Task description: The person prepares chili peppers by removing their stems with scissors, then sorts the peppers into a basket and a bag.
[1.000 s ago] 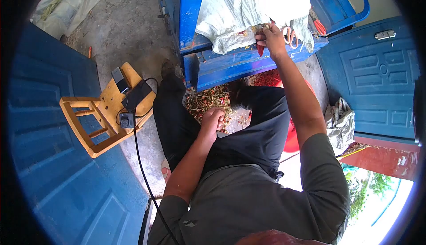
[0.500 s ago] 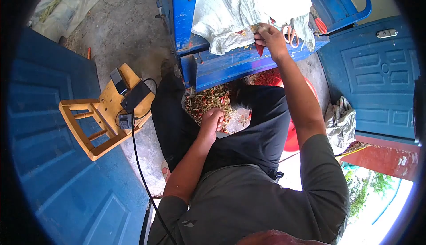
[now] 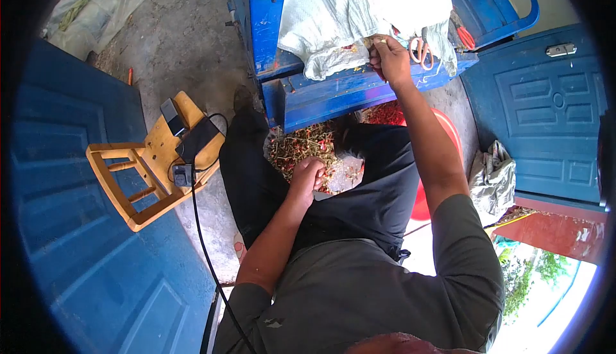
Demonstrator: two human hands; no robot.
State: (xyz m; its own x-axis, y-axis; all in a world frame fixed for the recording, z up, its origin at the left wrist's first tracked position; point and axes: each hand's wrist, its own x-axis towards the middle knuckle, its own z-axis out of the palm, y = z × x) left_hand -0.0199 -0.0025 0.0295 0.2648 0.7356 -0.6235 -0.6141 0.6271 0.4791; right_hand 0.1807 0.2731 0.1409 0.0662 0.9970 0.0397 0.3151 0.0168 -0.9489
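My right hand reaches out to the white woven sack lying on the blue cart. Its fingers pinch red chili peppers at the sack's open edge. Orange-handled scissors lie just right of that hand. My left hand rests curled in a fist on my left knee, above a heap of chili stems and scraps on the ground. What it holds, if anything, is hidden. A red basin of chilies sits under my right forearm.
A small wooden chair stands at my left with a phone, a dark pack and a black cable. Blue door panels flank me at left and right. A crumpled cloth lies by the right door.
My right hand has shifted slightly up toward the sack's opening, and the red chili under it shows less. The left hand has stayed on the knee.
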